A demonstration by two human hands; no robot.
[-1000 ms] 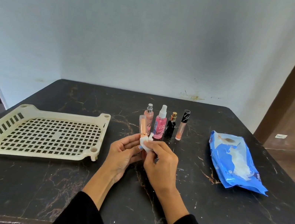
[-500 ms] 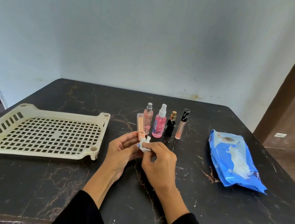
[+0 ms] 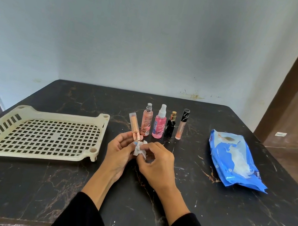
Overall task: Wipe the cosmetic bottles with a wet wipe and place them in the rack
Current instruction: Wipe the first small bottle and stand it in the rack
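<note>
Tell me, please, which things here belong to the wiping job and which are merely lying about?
Job: peach tube in left hand; wet wipe in right hand; four standing bottles; rack; wipes pack.
Lying about: nothing else on the table.

The counter [image 3: 206,211] is black with brown and white veins. The rack [image 3: 42,132] is cream, with a grid of square holes. The wipe [image 3: 140,149] is white. The held tube [image 3: 134,125] is peach with a rose-gold cap. The packet [image 3: 234,160] near the right edge is blue and white. The sleeves [image 3: 77,217] are black.
</note>
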